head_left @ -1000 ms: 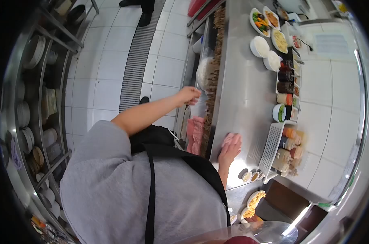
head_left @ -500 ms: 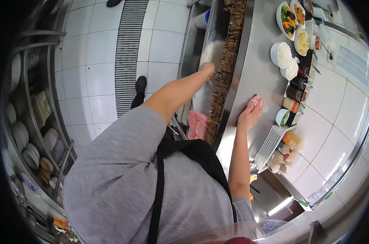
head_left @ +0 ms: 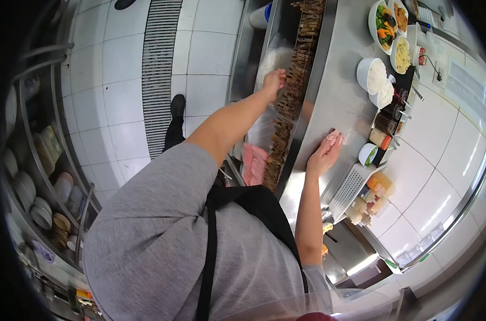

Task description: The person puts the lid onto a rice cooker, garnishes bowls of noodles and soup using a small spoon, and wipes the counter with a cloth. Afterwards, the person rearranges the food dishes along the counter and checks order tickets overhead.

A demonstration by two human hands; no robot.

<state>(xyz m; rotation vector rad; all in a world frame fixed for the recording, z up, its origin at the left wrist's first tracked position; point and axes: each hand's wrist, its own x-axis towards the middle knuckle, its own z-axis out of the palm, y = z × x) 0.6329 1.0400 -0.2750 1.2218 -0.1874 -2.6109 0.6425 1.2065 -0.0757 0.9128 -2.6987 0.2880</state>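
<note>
My left hand [head_left: 274, 82] reaches to the row of wooden clothespins [head_left: 293, 101] along the counter's front edge. Its fingers are curled at the pins; whether they pinch anything is hidden from this angle. Just beyond that hand, below the counter edge, lies a clear plastic bag with white contents [head_left: 275, 61]. On the steel counter [head_left: 328, 101], my right hand [head_left: 322, 159] presses a crumpled pink cloth [head_left: 333, 138] under its fingers. Another pink cloth [head_left: 255, 163] hangs near the lower end of the clothespin row.
Two bowls of white rice [head_left: 372, 76] stand toward the back of the counter, near dishes of vegetables [head_left: 385, 29] and yellow food [head_left: 401, 55]. Sauce jars [head_left: 386, 123], a bowl of greens [head_left: 367, 154] and a white perforated basket [head_left: 349, 193] line the wall. Shelved bowls [head_left: 41, 212] are at left.
My left hand has shifted slightly up along the clothespins, and its fingers have turned toward them. My right hand and the cloth have moved slightly left and down in view. The camera has shifted slightly.
</note>
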